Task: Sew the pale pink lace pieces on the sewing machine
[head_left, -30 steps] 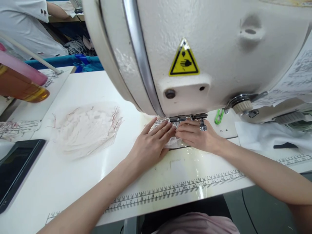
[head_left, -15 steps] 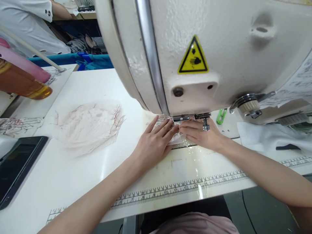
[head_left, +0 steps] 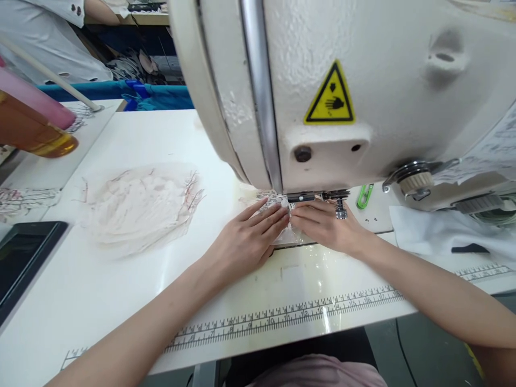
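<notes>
A sheer whitish lace piece lies under the needle area of a sewing machine, partly hidden by both hands. My left hand rests flat on its left side, fingers stretched out and tips close to the presser foot. On the other side, my right hand has its fingers drawn together on the lace, their tips almost meeting those of the left. A dark metal attachment with a knurled screw sits just above the right fingers. The needle itself cannot be made out.
A pile of sheer pale fabric lies left on the white table. A black phone-like device, an amber bottle and a pink bottle are further left. Right are a green clip and white cloth. Another person stands behind.
The view has shifted slightly, so the machine appears further right. Both hands stay at the lace; my left fingers look a little closer together and a small gap shows between the hands.
</notes>
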Tool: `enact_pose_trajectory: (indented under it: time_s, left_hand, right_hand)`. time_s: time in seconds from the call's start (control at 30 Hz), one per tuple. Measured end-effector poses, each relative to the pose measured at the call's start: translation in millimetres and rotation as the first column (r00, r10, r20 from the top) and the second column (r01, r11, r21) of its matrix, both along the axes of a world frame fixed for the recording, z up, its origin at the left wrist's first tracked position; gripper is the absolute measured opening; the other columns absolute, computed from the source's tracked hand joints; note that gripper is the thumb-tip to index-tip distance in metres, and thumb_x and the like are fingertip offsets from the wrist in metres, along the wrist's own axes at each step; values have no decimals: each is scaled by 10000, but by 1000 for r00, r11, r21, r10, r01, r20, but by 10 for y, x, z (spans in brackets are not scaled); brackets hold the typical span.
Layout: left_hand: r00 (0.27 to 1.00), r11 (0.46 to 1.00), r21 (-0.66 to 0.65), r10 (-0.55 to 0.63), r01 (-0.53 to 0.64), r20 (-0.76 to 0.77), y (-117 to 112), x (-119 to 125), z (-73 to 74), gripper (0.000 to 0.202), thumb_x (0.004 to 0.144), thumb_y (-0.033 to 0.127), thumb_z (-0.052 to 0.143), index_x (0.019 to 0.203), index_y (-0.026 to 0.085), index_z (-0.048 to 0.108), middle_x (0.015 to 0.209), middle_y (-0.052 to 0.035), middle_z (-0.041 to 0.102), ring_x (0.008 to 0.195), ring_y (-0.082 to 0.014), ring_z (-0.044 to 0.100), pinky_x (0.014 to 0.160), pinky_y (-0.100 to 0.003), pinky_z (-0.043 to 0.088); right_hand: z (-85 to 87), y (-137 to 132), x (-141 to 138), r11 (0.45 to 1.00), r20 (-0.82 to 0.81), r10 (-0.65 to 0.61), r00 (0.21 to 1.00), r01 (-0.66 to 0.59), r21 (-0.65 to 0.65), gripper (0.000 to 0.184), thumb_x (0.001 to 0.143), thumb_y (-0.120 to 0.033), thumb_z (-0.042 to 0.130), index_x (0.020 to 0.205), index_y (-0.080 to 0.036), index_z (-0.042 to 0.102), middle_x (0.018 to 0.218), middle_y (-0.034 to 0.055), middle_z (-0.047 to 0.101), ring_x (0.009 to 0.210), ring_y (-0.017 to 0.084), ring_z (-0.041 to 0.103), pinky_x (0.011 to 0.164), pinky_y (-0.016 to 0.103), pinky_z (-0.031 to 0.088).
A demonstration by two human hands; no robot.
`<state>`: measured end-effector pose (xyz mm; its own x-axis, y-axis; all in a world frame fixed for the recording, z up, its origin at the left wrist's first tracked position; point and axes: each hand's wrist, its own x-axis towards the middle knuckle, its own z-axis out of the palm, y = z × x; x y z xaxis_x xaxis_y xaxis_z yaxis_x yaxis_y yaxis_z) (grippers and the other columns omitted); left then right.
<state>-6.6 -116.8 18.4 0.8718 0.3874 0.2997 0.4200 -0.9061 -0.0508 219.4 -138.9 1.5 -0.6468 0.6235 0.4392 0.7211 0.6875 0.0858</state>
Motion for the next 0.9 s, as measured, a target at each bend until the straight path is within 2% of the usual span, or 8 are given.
enact_pose_trajectory:
  time_s: [0.1, 0.2, 0.37, 0.57, 0.77, 0.9]
  left_hand:
    - [1000, 1000, -26, -9, 9, -1, 40, -23, 11, 410, 900, 148, 390, 1269, 115, 566, 1311, -89, 549, 1234, -223, 525, 1097, -431, 406]
    - [1000, 1000, -14, 4, -5, -7, 52, -35, 13, 416, 891, 140, 393, 1268, 107, 565, 1319, -94, 544, 1238, -221, 522, 1100, -414, 405]
    - [1000, 999, 42, 19, -19, -1, 38, -24, -16, 409, 888, 138, 387, 1238, 41, 577, 1288, -134, 569, 1195, -246, 559, 1035, -400, 476]
    - [998, 998, 35, 60, -60, 3, 12, 5, -45, 408, 888, 165, 406, 1236, 44, 580, 1294, -142, 561, 1208, -254, 545, 1002, -392, 502]
    - [995, 993, 61, 96, -97, 22, -25, 45, -41, 409, 892, 192, 398, 1213, 33, 596, 1261, -152, 590, 1192, -269, 558, 977, -392, 521]
    - [992, 992, 33, 123, -124, 34, -43, 64, -50, 402, 893, 204, 414, 1222, 60, 597, 1256, -138, 600, 1203, -273, 548, 986, -402, 514]
  right_hand:
    - [-8, -5, -23, 995, -17, 47, 999, -48, -87, 278, 888, -55, 469, 1031, -249, 607, 1032, -12, 664, 923, 125, 570, 744, 298, 399]
    - [-10, -25, -61, 995, -29, 38, 999, -40, -90, 312, 885, -50, 467, 1063, -265, 607, 1019, -11, 664, 955, 134, 564, 817, 314, 411]
    - [-15, -55, -114, 999, -31, 0, 1000, -1, -47, 309, 879, -46, 456, 1024, -263, 622, 969, -22, 675, 935, 129, 562, 822, 311, 403]
    - [-4, -58, -129, 1000, -39, -9, 999, 8, -28, 284, 875, -24, 453, 939, -237, 629, 939, -24, 678, 928, 121, 560, 828, 298, 386]
    - [-7, -48, -113, 998, -57, 12, 998, -16, -64, 291, 861, -1, 465, 949, -222, 632, 980, -6, 682, 958, 130, 574, 823, 300, 407]
    - [-22, -37, -97, 997, -68, 14, 998, -19, -72, 296, 855, -2, 480, 964, -225, 642, 990, -4, 683, 980, 138, 579, 838, 308, 420]
